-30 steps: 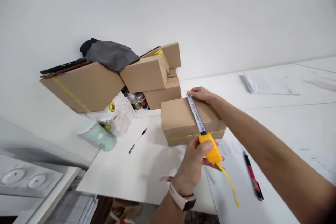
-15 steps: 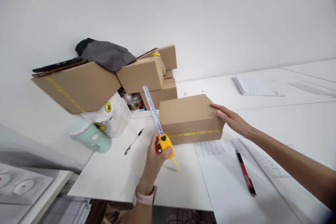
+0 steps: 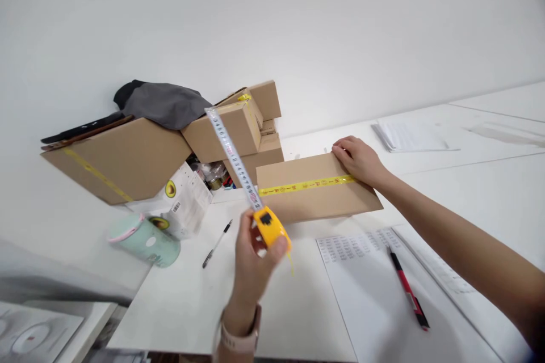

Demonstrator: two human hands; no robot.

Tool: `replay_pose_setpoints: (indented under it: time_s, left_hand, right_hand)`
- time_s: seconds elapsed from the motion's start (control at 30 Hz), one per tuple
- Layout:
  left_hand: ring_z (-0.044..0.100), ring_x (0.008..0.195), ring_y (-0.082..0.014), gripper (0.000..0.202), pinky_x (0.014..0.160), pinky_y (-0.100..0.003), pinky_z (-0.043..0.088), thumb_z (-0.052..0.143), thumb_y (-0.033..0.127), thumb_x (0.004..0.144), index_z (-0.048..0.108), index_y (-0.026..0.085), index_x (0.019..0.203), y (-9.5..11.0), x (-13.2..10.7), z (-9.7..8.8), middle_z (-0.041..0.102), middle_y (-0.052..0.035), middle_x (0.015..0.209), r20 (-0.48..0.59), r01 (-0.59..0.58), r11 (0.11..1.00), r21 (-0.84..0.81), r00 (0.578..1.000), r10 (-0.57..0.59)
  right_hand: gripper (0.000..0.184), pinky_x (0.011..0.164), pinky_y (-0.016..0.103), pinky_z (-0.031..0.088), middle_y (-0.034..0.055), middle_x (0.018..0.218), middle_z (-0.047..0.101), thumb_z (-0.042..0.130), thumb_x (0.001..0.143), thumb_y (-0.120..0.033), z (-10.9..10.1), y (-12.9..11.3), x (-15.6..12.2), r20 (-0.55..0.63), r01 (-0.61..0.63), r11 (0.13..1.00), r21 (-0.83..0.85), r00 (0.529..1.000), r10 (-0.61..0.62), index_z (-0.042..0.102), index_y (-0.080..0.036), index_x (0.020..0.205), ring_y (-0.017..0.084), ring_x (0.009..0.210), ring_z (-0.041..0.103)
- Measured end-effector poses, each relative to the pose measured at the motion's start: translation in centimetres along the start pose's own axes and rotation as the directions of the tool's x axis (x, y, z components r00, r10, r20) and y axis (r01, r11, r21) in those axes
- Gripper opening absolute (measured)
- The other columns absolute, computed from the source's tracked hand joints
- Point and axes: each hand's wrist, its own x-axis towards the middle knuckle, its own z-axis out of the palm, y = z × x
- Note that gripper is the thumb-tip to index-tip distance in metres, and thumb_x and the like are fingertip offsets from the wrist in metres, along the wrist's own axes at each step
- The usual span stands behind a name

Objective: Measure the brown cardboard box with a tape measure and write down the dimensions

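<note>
My left hand (image 3: 253, 261) is wrapped round a yellow tape measure (image 3: 272, 228), its metal blade (image 3: 234, 161) pulled out toward the upper left in front of the stacked boxes. A brown cardboard box (image 3: 315, 202) rests on the white table, with yellow printed tape along the side turned toward me. My right hand (image 3: 356, 160) grips the box's far right top edge, fingers curled over it; the fingertips are partly hidden. The box looks tilted in that grip.
Cardboard boxes (image 3: 128, 159) are stacked at the left, a grey cloth (image 3: 166, 105) on top. Near them are a mint cylindrical case (image 3: 149, 241), a white avocado-print box (image 3: 183, 198) and a black pen (image 3: 217, 244). Printed paper (image 3: 353, 289) with a red pen (image 3: 409, 289) lies at the right.
The box has been tipped so its taped side faces up toward me. My right hand went from resting flat on its corner to gripping its far edge. The tape measure moved slightly, its blade swinging left.
</note>
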Motion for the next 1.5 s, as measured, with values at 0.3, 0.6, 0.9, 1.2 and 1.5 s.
replay_pose_setpoints:
  time_s: [0.3,0.6,0.9,1.2,1.5]
  left_hand:
    - [0.06,0.075,-0.0145,0.066,0.064,-0.026,0.054,0.089,0.046,0.06,0.057,0.018,0.111,-4.2,-4.8,5.6,0.06,-0.0046,0.097,0.521,0.405,0.909,-0.097,0.799,-0.3]
    - [0.057,0.077,-0.0129,0.065,0.075,-0.031,0.055,0.091,0.045,0.058,0.056,0.019,0.106,-6.1,-5.3,4.9,0.059,-0.0051,0.103,0.55,0.477,0.864,-0.161,0.771,-0.322]
    - [0.058,0.086,-0.0175,0.057,0.07,-0.026,0.048,0.084,0.031,0.059,0.056,0.019,0.107,-6.2,-6.7,5.7,0.062,-0.0059,0.107,0.475,0.401,0.916,0.024,0.801,-0.364]
    - [0.061,0.088,-0.0201,0.064,0.076,-0.03,0.051,0.082,0.026,0.056,0.055,0.021,0.113,-7.5,-7.7,5.4,0.064,-0.0073,0.113,0.463,0.377,0.926,0.004,0.82,-0.336]
    - [0.06,0.094,-0.0215,0.07,0.078,-0.03,0.052,0.08,0.018,0.053,0.054,0.021,0.118,-10.7,-10.8,3.5,0.064,-0.0081,0.112,0.467,0.439,0.897,0.053,0.783,-0.411]
  right_hand:
    - [0.038,0.084,0.041,0.042,0.008,0.103,0.074,0.034,0.099,-0.027,-0.1,-1.1,-0.6,0.059,0.18,0.975,-0.128,0.983,-0.174,0.061,-0.021,0.125,0.027,0.093,0.064]
    - [0.055,0.074,0.037,0.038,0.0078,0.102,0.068,0.034,0.094,-0.01,0.0,-1.0,-1.4,0.093,0.391,0.865,-0.314,0.919,-0.382,0.059,-0.034,0.137,0.024,0.083,0.057]
    - [0.055,0.077,0.039,0.038,0.008,0.111,0.069,0.036,0.094,-0.009,0.0,-0.9,-1.8,0.108,0.429,0.834,-0.347,0.902,-0.419,0.065,-0.035,0.133,0.025,0.09,0.056]
    - [0.045,0.081,0.043,0.038,0.0112,0.102,0.071,0.035,0.103,-0.044,-0.2,-1.7,-2.7,0.014,0.242,0.908,-0.343,0.967,-0.253,0.067,-0.026,0.128,0.029,0.094,0.056]
    - [0.051,0.083,0.044,0.042,0.0127,0.108,0.068,0.047,0.092,-0.067,-0.4,-2.2,-10.1,-0.102,0.179,0.916,-0.358,0.968,-0.229,0.068,-0.024,0.111,0.032,0.1,0.055]
